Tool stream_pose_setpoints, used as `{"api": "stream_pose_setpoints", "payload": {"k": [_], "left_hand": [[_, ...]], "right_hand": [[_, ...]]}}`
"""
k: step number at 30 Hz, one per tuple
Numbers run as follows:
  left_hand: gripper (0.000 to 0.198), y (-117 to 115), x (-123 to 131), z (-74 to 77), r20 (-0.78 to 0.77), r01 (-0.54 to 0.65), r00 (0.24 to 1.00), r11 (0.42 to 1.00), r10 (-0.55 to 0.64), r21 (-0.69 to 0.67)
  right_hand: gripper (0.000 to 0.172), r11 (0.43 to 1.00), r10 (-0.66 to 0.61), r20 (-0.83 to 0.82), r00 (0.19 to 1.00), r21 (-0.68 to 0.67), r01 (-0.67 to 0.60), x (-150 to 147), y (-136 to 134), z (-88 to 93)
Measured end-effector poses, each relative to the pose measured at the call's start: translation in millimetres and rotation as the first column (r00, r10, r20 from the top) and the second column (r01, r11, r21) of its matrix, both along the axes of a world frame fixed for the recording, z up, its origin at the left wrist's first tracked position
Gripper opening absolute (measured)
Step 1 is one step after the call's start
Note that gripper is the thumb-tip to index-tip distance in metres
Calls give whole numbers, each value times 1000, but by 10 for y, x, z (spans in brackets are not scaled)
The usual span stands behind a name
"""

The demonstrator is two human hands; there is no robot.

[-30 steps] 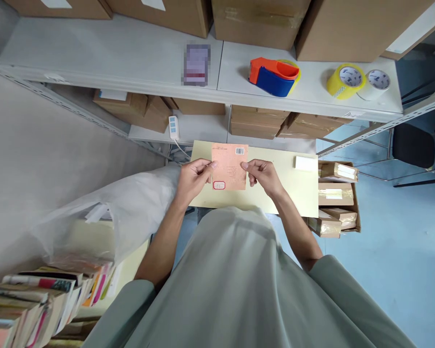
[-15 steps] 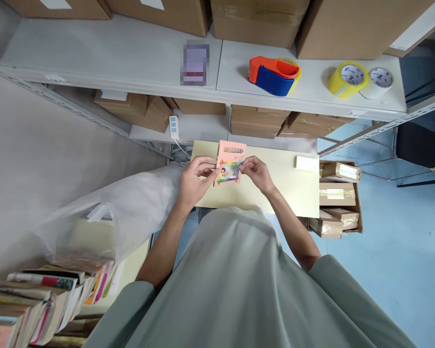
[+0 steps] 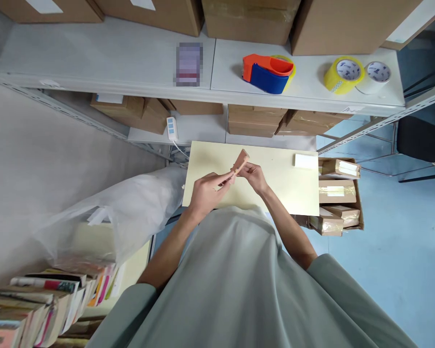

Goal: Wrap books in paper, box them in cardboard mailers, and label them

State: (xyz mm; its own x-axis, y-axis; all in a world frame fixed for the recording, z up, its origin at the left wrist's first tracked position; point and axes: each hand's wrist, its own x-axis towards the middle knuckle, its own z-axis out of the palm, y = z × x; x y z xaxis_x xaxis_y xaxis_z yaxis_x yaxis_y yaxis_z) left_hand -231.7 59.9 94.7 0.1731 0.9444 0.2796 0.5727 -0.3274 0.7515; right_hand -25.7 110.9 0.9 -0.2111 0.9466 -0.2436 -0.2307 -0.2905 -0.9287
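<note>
A small pink book is held tilted, seen nearly edge-on, above the pale yellow table. My left hand grips it from the left and below, with the fingers pointing along its lower edge. On the right side, my right hand pinches the book with thumb and fingertips. Its cover picture is turned out of sight. A white block-like item lies at the table's right end.
Above the table, a shelf bears an orange and blue tape dispenser, tape rolls and cartons. Beside the table on the right is a box of packets. Stacked books and a plastic bag are at left.
The book has turned from cover facing up to nearly edge-on. My left hand has shifted slightly right and down, and the camera view has moved a little.
</note>
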Motion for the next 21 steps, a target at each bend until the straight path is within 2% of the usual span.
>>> {"api": "stream_pose_setpoints", "payload": {"k": [3, 6, 9, 12, 15, 17, 19, 21], "left_hand": [[45, 111, -141, -97, 235, -99, 960, 972, 150, -214], [66, 231, -275, -283, 429, -123, 856, 920, 288, -371], [72, 310, -342, -505, 511, -130, 769, 877, 383, -462], [73, 329, -330, -687, 529, -133, 722, 840, 446, -526], [68, 319, -277, -785, 546, -124, 693, 823, 471, -554], [63, 308, -243, -802, 556, -125, 676, 819, 483, -560], [60, 297, -219, -791, 565, -142, 654, 815, 503, -562], [58, 284, -208, -771, 572, -161, 638, 815, 516, -556]], "right_hand": [[63, 999, -51, 18, 999, -16, 51, 50, 7, 2], [66, 996, -92, 66, 994, 18, 91, 59, 6, 37], [67, 990, -114, 123, 986, 94, 103, 23, -12, 140], [59, 959, -142, 210, 967, 270, 82, -50, -76, 318], [42, 863, -195, 376, 906, 505, -24, -160, -207, 496], [32, 768, -213, 507, 835, 615, -177, -248, -317, 557], [29, 669, -221, 619, 754, 658, -345, -332, -419, 564], [31, 596, -242, 686, 687, 663, -453, -398, -492, 540]]}}
